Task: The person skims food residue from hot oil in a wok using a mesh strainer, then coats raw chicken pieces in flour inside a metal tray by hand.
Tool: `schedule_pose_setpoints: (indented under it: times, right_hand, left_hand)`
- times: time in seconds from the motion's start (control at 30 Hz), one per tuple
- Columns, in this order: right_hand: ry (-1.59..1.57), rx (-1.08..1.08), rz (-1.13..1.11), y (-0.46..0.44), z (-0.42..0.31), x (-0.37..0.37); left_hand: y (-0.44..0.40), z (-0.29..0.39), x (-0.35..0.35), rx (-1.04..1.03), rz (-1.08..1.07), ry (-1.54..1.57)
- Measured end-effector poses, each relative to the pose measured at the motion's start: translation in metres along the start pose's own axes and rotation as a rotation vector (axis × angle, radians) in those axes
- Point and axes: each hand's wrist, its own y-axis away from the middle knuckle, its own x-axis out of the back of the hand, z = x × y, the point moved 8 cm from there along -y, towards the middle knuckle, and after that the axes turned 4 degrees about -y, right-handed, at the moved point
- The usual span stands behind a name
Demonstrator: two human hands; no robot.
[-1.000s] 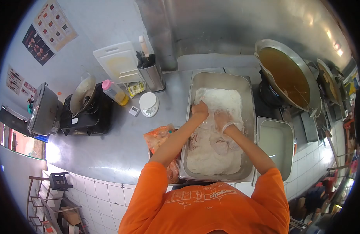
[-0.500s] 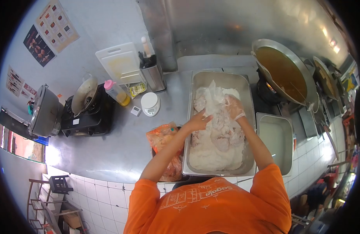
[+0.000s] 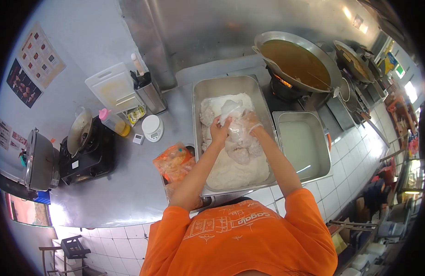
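A steel pan (image 3: 270, 138) holds white flour (image 3: 237, 177) and flour-coated chicken pieces (image 3: 240, 155). Over it, my left hand (image 3: 219, 132) is bare, its fingers closed on the edge of a thin, crumpled clear plastic glove (image 3: 231, 109). My right hand (image 3: 252, 124), covered in clear plastic, is closed against the same glove from the right; its fingertips are partly hidden by the shiny film. Left of the pan, below my left forearm, an orange-printed plastic bag (image 3: 174, 161) contains what looks like raw chicken.
A wide wok of brown oil (image 3: 297, 57) sits over a lit burner at the back right. Beside the flour pan is a pan of cloudy liquid (image 3: 299, 142). Leftward stand a white scale (image 3: 152, 126), a pink-capped bottle (image 3: 115, 122), a knife block (image 3: 151, 96) and a black stove (image 3: 90, 158).
My left hand has moved onto the plastic glove and its fingers have closed. Both hands have come closer together, with the glove now bunched between them. The view has shifted rightward.
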Motion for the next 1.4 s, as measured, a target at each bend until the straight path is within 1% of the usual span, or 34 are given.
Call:
schedule_pose_setpoints:
  times: [0.07,0.1,0.17,0.23,0.27,0.3,0.33,0.37,0.4,0.43,0.47,0.53,0.57,0.6,0.63,0.67,0.7,0.73,0.77,0.8,0.83,0.87,0.93,0.97,1.03,1.07,1.13,1.17,1.23,1.27,1.3,1.33,1.4]
  right_hand:
    - [0.492,-0.028,0.183,0.014,-0.026,0.007]
    - [0.488,-0.025,0.178,0.024,-0.04,0.005]
    - [0.805,-0.003,0.23,0.045,-0.067,0.01]
    - [0.747,-0.008,0.24,0.058,-0.063,0.016]
    - [0.689,-0.024,0.256,0.063,-0.059,0.018]
    - [0.692,-0.016,0.249,0.063,-0.058,0.015]
    - [-0.066,-0.268,0.003,0.063,-0.026,-0.006]
    - [-0.718,-0.662,-0.028,0.074,0.002,-0.026]
    - [-0.927,-0.799,-0.06,0.076,0.01,-0.037]
    - [-0.887,-0.69,-0.119,0.067,0.009,-0.041]
    - [-0.763,-0.528,-0.172,0.056,0.006,-0.04]
    - [-0.39,-0.14,-0.248,0.035,-0.004,-0.035]
    - [-0.157,0.055,-0.269,0.029,-0.01,-0.033]
    - [0.049,0.231,-0.262,0.026,-0.015,-0.03]
    - [0.174,0.325,-0.27,0.027,-0.02,-0.031]
    - [0.24,0.382,-0.28,0.029,-0.023,-0.031]
    - [0.244,0.393,-0.293,0.03,-0.023,-0.03]
    - [0.083,0.28,-0.307,0.031,-0.023,-0.032]
    - [-0.355,0.043,-0.289,0.042,-0.037,-0.041]
    - [-0.359,0.04,-0.296,0.041,-0.038,-0.045]
    - [-0.279,0.05,-0.311,0.039,-0.039,-0.046]
    - [-0.197,0.064,-0.327,0.036,-0.042,-0.047]
    - [-0.164,0.047,-0.328,0.036,-0.048,-0.048]
    - [-0.129,0.032,-0.323,0.037,-0.052,-0.05]
    - [-0.135,0.033,-0.333,0.041,-0.058,-0.051]
    - [-0.143,0.04,-0.319,0.041,-0.06,-0.048]
    - [-0.156,0.052,-0.284,0.043,-0.064,-0.041]
    - [-0.159,0.059,-0.262,0.042,-0.066,-0.039]
    - [-0.157,0.056,-0.244,0.04,-0.061,-0.046]
    - [-0.242,0.137,-0.251,0.036,-0.059,-0.052]
    - [-0.328,0.22,-0.254,0.032,-0.059,-0.056]
    - [-0.324,0.217,-0.253,0.021,-0.049,-0.054]
    - [0.164,0.439,-0.275,0.008,-0.043,-0.052]
  left_hand:
    - [0.004,0.01,0.004,0.007,0.017,0.034]
    - [0.003,0.018,0.006,-0.031,0.035,0.003]
    - [-0.007,0.025,0.012,-0.083,0.062,-0.027]
    - [-0.006,0.059,0.021,-0.607,0.154,-0.17]
    - [-0.008,0.062,0.026,-0.614,0.164,-0.168]
    - [-0.008,0.069,0.025,-0.686,0.135,-0.253]
    - [-0.006,0.074,0.023,-0.755,0.105,-0.338]
    - [0.004,0.084,0.022,-0.756,0.109,-0.336]
    - [0.015,0.09,0.012,-0.742,0.023,-0.384]
    - [0.026,0.096,0.001,-0.726,-0.065,-0.433]
    - [0.032,0.099,0.001,-0.728,-0.066,-0.432]
    - [0.058,0.11,-0.013,-0.99,-0.192,-0.544]
    - [0.057,0.111,-0.01,-0.99,-0.194,-0.545]
    - [0.06,0.11,-0.014,-1.035,-0.291,-0.619]
    - [0.061,0.105,-0.018,-1.077,-0.388,-0.691]
    - [0.06,0.101,-0.015,-1.077,-0.386,-0.691]
    - [0.056,0.092,-0.013,-1.018,-0.4,-0.751]
    - [0.052,0.085,-0.011,-0.959,-0.412,-0.812]
    - [0.057,0.09,-0.01,-0.957,-0.406,-0.817]
    - [0.063,0.098,-0.008,-0.986,-0.34,-0.762]
    - [0.069,0.104,-0.005,-1.014,-0.273,-0.705]
    - [0.071,0.108,-0.004,-1.012,-0.265,-0.708]
    - [0.067,0.11,0.001,-0.891,-0.276,-0.717]
    - [0.067,0.111,0.007,-0.885,-0.257,-0.721]
    - [0.067,0.103,0.011,-0.788,-0.4,-0.691]
    - [0.074,0.109,0.017,-0.783,-0.379,-0.699]
    - [0.077,0.115,0.036,-0.607,-0.345,-0.311]
    - [0.075,0.114,0.038,-0.608,-0.332,-0.312]
    - [0.065,0.093,0.034,-0.407,-0.381,-0.439]
    - [0.064,0.089,0.033,-0.402,-0.378,-0.431]
    - [0.061,0.083,0.032,-0.312,-0.396,-0.296]
    - [0.057,0.078,0.032,-0.224,-0.414,-0.164]
    - [0.059,0.088,0.035,-0.218,-0.402,-0.123]
